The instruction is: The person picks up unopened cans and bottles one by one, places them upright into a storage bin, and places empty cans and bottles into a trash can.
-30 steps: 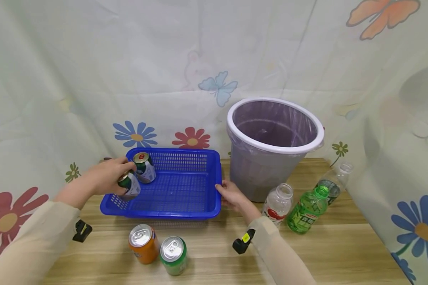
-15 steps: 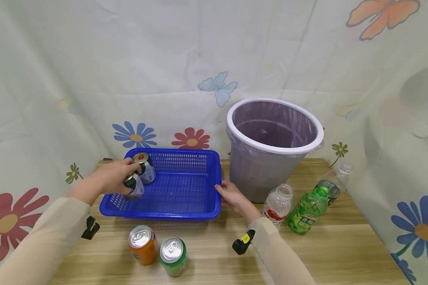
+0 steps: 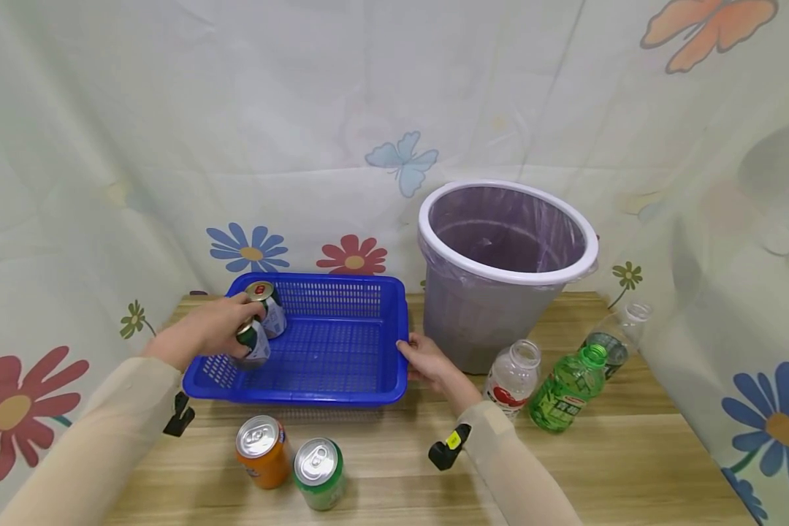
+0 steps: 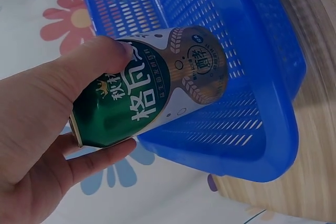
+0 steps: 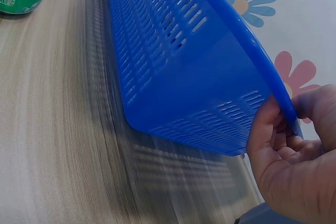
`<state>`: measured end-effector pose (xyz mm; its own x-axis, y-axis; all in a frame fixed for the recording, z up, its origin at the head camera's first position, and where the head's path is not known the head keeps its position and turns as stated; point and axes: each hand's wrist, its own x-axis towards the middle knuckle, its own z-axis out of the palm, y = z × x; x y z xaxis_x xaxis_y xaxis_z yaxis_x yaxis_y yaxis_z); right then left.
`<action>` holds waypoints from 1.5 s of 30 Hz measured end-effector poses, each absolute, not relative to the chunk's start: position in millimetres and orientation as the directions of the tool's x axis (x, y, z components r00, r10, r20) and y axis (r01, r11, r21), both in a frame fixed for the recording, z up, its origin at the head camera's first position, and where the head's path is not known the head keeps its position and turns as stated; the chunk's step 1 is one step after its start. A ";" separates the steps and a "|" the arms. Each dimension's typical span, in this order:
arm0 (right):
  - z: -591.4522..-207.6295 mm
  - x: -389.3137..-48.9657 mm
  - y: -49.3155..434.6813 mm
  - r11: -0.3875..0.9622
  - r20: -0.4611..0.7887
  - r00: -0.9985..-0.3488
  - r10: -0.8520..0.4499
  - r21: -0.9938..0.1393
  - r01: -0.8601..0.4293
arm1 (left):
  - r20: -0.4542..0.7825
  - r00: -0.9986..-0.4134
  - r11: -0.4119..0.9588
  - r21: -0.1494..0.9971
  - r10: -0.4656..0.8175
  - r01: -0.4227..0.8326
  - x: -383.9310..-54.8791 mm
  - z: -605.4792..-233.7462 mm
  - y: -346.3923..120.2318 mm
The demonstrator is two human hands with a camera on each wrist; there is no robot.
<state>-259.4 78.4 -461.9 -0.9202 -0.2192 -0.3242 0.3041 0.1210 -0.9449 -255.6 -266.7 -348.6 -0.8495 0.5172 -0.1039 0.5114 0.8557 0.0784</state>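
Note:
My left hand [image 3: 220,326] grips a green-and-white drink can [image 4: 152,85] by its upper part, inside the left end of the blue basket [image 3: 329,398]. Just behind it in the basket stands a second can [image 3: 272,313] of similar look, with a gold top. The can in my hand leans a little, and whether its bottom touches the basket floor is hidden. On the basket's right side, my right hand [image 5: 294,161] pinches the rim between thumb and curled fingers.
An orange can [image 3: 263,451] and a green can [image 3: 320,473] stand in front of the basket. A grey lined trash bin [image 3: 486,314] stands behind right. Near it are a clear bottle with a red label [image 3: 509,380], a green bottle [image 3: 565,391] and another clear bottle [image 3: 614,340].
My left hand has moved slightly right with its can, closer to the can standing in the basket. The right hand stays on the rim.

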 end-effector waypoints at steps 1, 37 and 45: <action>-462.0 -259.6 78.7 0.122 -0.325 -0.919 -0.221 -0.945 0.305 | -0.106 -0.851 0.858 0.081 0.514 0.508 -256.4 -349.4 -266.3; -456.6 -256.5 80.0 0.102 -0.316 -0.914 -0.255 -0.949 0.299 | -0.113 -0.913 0.919 0.107 0.391 0.381 -281.3 -392.3 -273.6; -462.2 -259.0 78.7 0.095 -0.324 -0.919 -0.225 -0.946 0.310 | -0.090 -0.921 0.923 0.110 0.379 0.369 -282.2 -396.4 -274.4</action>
